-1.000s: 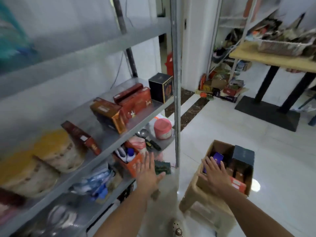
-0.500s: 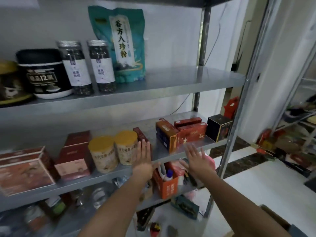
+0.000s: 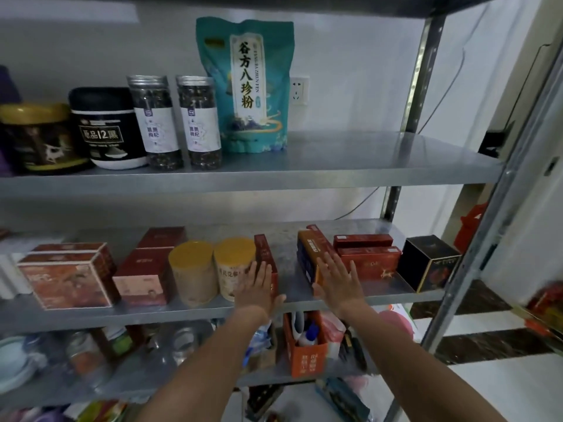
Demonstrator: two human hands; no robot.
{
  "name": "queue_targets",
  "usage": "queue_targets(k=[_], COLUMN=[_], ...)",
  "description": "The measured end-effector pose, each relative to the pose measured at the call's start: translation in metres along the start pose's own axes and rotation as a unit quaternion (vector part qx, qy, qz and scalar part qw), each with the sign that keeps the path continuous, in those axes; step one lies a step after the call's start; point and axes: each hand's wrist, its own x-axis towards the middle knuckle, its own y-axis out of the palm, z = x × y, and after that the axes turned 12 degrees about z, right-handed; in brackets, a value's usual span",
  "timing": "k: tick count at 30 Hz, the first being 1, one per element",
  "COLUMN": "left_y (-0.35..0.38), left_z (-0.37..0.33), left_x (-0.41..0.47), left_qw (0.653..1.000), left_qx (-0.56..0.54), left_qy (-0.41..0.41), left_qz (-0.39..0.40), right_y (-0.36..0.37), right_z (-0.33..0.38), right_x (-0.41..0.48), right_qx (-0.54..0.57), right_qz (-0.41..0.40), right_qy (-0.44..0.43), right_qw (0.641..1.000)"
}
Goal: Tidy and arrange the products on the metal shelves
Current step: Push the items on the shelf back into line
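Observation:
My left hand (image 3: 257, 286) is raised flat with straight fingers against a thin dark red box (image 3: 265, 257) standing on the middle metal shelf (image 3: 380, 292), beside two yellow-lidded canisters (image 3: 233, 266). My right hand (image 3: 338, 280) is flat too, its fingers over the front of an orange and blue box (image 3: 309, 254) standing on its side. Behind that lie two stacked red boxes (image 3: 367, 255), and a black cube box (image 3: 428, 263) sits at the right end. Neither hand holds anything.
The top shelf (image 3: 365, 159) carries a teal pouch (image 3: 246, 83), two tall jars (image 3: 176, 121) and two dark tubs on the left. Red gift boxes (image 3: 68, 275) fill the middle shelf's left. An orange bin (image 3: 306, 345) with bottles sits on the lower shelf. A steel upright (image 3: 475, 260) frames the right.
My view swung up from the cardboard box on the floor to the shelves. Both hands rose to the middle shelf and have moved closer to the boxes.

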Motion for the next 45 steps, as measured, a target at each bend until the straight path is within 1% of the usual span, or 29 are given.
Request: queue_targets(k=[3, 7, 9, 14, 18, 20, 25, 32, 45], left_y=[-0.004, -0.007, -0.010, -0.010, -0.007, -0.006, -0.007, -0.010, -0.007], left_z=[-0.001, -0.001, -0.002, -0.004, -0.004, -0.005, -0.005, 0.000, 0.004], left_x=[0.001, 0.002, 0.002, 0.000, -0.002, -0.001, 0.001, 0.006, 0.009], left_qw=[1.000, 0.998, 0.998, 0.999, 0.998, 0.998, 0.998, 0.994, 0.988], left_qx=[-0.022, -0.055, -0.057, -0.049, -0.059, -0.064, -0.059, -0.056, -0.038], left_qy=[-0.001, 0.002, 0.002, 0.003, 0.002, 0.003, 0.010, 0.051, 0.085], left_qz=[0.007, 0.022, 0.023, 0.014, -0.001, -0.006, -0.020, -0.085, -0.125], right_y=[-0.001, -0.008, -0.013, -0.017, -0.015, -0.010, 0.000, 0.005, 0.007], right_z=[-0.003, 0.005, 0.009, 0.014, 0.014, 0.015, 0.014, 0.015, 0.018], right_x=[0.003, 0.014, 0.020, 0.036, 0.041, 0.044, 0.052, 0.055, 0.041], right_qx=[0.013, 0.096, 0.120, 0.183, 0.272, 0.274, 0.267, 0.246, 0.311], right_qz=[-0.013, -0.099, -0.118, -0.116, -0.089, -0.079, -0.090, -0.109, -0.147], right_qy=[-0.015, -0.033, -0.023, 0.022, 0.047, 0.051, 0.043, 0.050, 0.028], right_qw=[1.000, 0.990, 0.985, 0.976, 0.957, 0.957, 0.958, 0.962, 0.939])
